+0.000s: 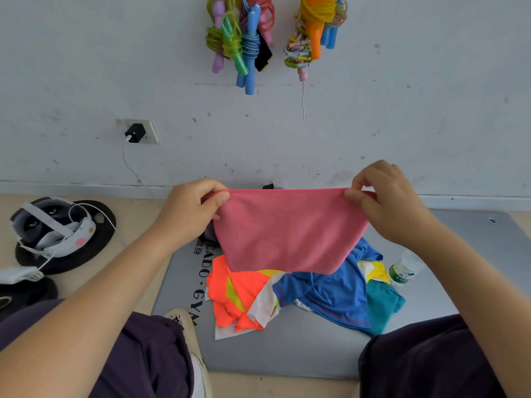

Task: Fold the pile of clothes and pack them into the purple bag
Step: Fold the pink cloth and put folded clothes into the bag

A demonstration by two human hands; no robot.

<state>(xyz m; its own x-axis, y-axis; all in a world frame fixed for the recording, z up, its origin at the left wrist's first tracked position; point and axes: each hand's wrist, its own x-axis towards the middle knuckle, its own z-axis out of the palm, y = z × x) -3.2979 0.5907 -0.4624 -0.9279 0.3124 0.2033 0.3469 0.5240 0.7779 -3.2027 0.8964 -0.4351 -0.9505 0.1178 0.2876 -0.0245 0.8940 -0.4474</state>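
Above the grey mat, the pink cloth hangs limp and light, its top corners pinched by the left hand and right hand. The clothes pile lies beneath; the bag is possibly hidden behind.

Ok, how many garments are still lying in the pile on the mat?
3 visible: an orange top at left, a blue shirt in the middle, a teal piece at right. The held pink cloth may hide more.
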